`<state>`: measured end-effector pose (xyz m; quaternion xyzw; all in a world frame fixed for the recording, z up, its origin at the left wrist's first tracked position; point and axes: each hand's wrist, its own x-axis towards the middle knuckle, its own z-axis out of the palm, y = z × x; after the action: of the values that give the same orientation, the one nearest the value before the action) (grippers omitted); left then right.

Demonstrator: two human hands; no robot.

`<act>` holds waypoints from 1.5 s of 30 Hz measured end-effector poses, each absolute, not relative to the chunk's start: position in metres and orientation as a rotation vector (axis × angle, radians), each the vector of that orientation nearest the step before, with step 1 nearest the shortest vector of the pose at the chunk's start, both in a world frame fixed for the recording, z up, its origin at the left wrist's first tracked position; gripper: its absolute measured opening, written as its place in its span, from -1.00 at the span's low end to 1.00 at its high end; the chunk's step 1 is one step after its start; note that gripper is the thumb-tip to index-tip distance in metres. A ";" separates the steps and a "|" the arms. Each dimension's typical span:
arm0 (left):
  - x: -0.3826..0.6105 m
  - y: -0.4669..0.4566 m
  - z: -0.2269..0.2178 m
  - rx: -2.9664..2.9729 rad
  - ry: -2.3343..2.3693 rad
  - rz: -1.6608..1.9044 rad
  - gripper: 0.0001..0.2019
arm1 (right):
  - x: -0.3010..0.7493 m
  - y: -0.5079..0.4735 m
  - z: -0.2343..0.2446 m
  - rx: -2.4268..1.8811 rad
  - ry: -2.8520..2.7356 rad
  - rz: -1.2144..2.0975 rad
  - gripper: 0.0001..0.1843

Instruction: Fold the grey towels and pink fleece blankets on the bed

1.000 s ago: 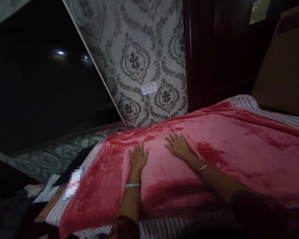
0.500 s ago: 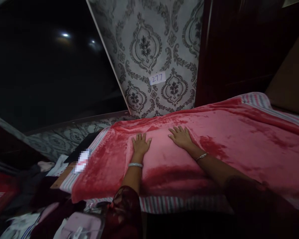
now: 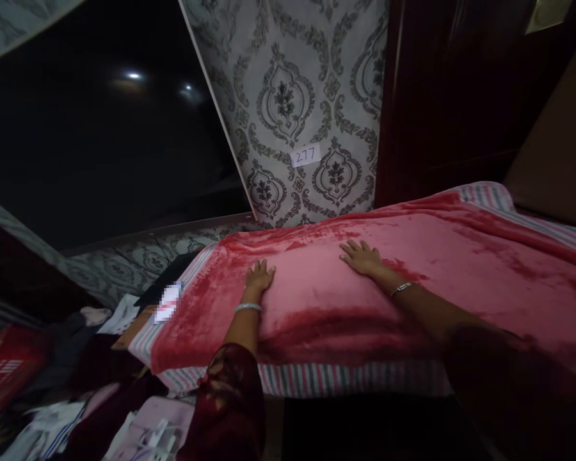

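Note:
A pink and red plush blanket (image 3: 307,282) with a striped border is spread over a raised surface in front of me. On its left part rests my left hand (image 3: 259,276), palm down with the fingers spread. My right hand (image 3: 362,257) lies flat on the blanket further right, its fingers apart as well. Neither hand grasps anything. Between them the pink plush looks smooth, with darker red patches nearer to me. What lies under the blanket is hidden.
Clothes (image 3: 48,422), a red box (image 3: 14,365) and a pink item (image 3: 158,416) are piled at the lower left. A large dark screen (image 3: 115,128) stands at the back left. Behind the blanket, a paper label (image 3: 306,155) marked 277 sticks to the patterned wall.
My hands have slid apart over the blanket, the left one to the left and the right one to the right. The plush between them looks flatter. The camera view has shifted slightly.

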<state>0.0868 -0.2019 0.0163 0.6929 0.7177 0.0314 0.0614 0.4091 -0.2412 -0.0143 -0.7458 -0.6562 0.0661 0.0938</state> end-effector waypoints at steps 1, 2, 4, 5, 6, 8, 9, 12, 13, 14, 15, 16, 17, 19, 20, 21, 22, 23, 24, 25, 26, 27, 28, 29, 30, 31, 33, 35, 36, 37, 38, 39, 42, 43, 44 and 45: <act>0.089 -0.208 0.022 2.105 2.181 0.087 -0.33 | 0.403 -0.246 -0.008 -2.211 -1.964 0.181 -0.34; 0.092 -0.216 0.026 2.140 2.178 0.089 -0.33 | 0.396 -0.253 -0.003 -2.181 -1.995 0.153 -0.34; 0.103 -0.240 0.028 2.297 2.096 0.124 -0.33 | 0.380 -0.271 0.000 -2.042 -2.095 0.083 -0.34; 0.110 -0.255 0.025 2.408 2.010 0.156 -0.33 | 0.372 -0.282 -0.002 -1.948 -2.152 0.048 -0.34; 0.117 -0.270 0.020 2.513 1.905 0.187 -0.33 | 0.365 -0.292 -0.007 -1.858 -2.204 0.023 -0.34; 0.131 -0.297 0.005 2.630 1.743 0.210 -0.32 | 0.353 -0.310 -0.022 -1.746 -2.276 -0.004 -0.35; 0.136 -0.308 -0.004 2.647 1.707 0.205 -0.32 | 0.350 -0.317 -0.031 -1.720 -2.296 -0.016 -0.35; 0.142 -0.323 -0.027 2.638 1.715 0.194 -0.33 | 0.347 -0.328 -0.053 -1.691 -2.299 -0.060 -0.37; 0.143 -0.324 -0.032 2.640 1.722 0.201 -0.33 | 0.347 -0.329 -0.057 -1.688 -2.292 -0.072 -0.38; 0.143 -0.323 -0.035 2.646 1.723 0.206 -0.34 | 0.348 -0.328 -0.059 -1.689 -2.287 -0.079 -0.38; 0.143 -0.322 -0.036 2.651 1.721 0.209 -0.34 | 0.348 -0.328 -0.059 -1.694 -2.283 -0.078 -0.38; 0.143 -0.320 -0.036 2.655 1.718 0.213 -0.34 | 0.348 -0.327 -0.057 -1.698 -2.283 -0.075 -0.38; 0.143 -0.319 -0.035 2.659 1.716 0.215 -0.34 | 0.348 -0.326 -0.055 -1.699 -2.284 -0.068 -0.39; 0.143 -0.319 -0.030 2.660 1.716 0.210 -0.35 | 0.349 -0.327 -0.049 -1.693 -2.293 -0.040 -0.39; 0.142 -0.320 -0.027 2.660 1.714 0.199 -0.35 | 0.352 -0.329 -0.047 -1.685 -2.303 -0.020 -0.40; 0.139 -0.323 -0.023 2.659 1.715 0.183 -0.35 | 0.357 -0.332 -0.047 -1.671 -2.317 -0.002 -0.40; 0.135 -0.327 -0.021 2.660 1.717 0.166 -0.35 | 0.363 -0.338 -0.047 -1.646 -2.336 0.008 -0.39; 0.128 -0.332 -0.019 2.667 1.720 0.151 -0.35 | 0.372 -0.345 -0.049 -1.609 -2.358 0.004 -0.38; 0.120 -0.338 -0.018 2.681 1.721 0.140 -0.35 | 0.383 -0.353 -0.053 -1.561 -2.379 -0.014 -0.36; 0.109 -0.344 -0.018 2.704 1.719 0.137 -0.35 | 0.395 -0.363 -0.057 -1.509 -2.397 -0.044 -0.33; 0.097 -0.350 -0.019 2.733 1.714 0.142 -0.34 | 0.408 -0.372 -0.062 -1.461 -2.409 -0.077 -0.30; 0.084 -0.356 -0.021 2.764 1.706 0.149 -0.34 | 0.421 -0.382 -0.067 -1.425 -2.413 -0.106 -0.28; 0.071 -0.361 -0.023 2.792 1.700 0.159 -0.33 | 0.433 -0.390 -0.071 -1.409 -2.409 -0.128 -0.28; 0.058 -0.365 -0.026 2.813 1.698 0.167 -0.33 | 0.444 -0.397 -0.075 -1.412 -2.397 -0.142 -0.30; 0.047 -0.367 -0.029 2.827 1.695 0.170 -0.33 | 0.452 -0.401 -0.079 -1.427 -2.381 -0.149 -0.34; 0.037 -0.368 -0.031 2.834 1.686 0.167 -0.34 | 0.458 -0.403 -0.082 -1.442 -2.365 -0.154 -0.37; 0.023 -0.367 -0.035 2.840 1.642 0.157 -0.35 | 0.464 -0.402 -0.085 -1.444 -2.341 -0.169 -0.37; 0.015 -0.364 -0.037 2.847 1.593 0.162 -0.31 | 0.461 -0.397 -0.086 -1.420 -2.337 -0.195 -0.33; 0.014 -0.362 -0.038 2.849 1.586 0.171 -0.27 | 0.458 -0.394 -0.085 -1.418 -2.336 -0.212 -0.30; 0.013 -0.360 -0.039 2.851 1.593 0.184 -0.23 | 0.454 -0.392 -0.084 -1.428 -2.336 -0.230 -0.28; 0.013 -0.358 -0.040 2.852 1.612 0.200 -0.21 | 0.450 -0.391 -0.083 -1.446 -2.334 -0.247 -0.27; 0.014 -0.357 -0.041 2.853 1.639 0.217 -0.22 | 0.447 -0.391 -0.081 -1.463 -2.331 -0.263 -0.28; 0.017 -0.355 -0.037 2.852 1.708 0.293 -0.33 | 0.445 -0.393 -0.073 -1.474 -2.316 -0.271 -0.37; 0.018 -0.354 -0.033 2.858 1.712 0.323 -0.37 | 0.447 -0.393 -0.068 -1.464 -2.308 -0.260 -0.41; 0.019 -0.352 -0.026 2.871 1.706 0.356 -0.40 | 0.450 -0.392 -0.062 -1.449 -2.297 -0.245 -0.44; 0.020 -0.349 -0.016 2.890 1.693 0.397 -0.43 | 0.453 -0.390 -0.053 -1.427 -2.282 -0.230 -0.46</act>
<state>0.0195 -0.3494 -0.0157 0.8511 0.4986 0.1170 -0.1152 0.4534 -0.3899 -0.0525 -0.5154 -0.8244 -0.0830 0.2186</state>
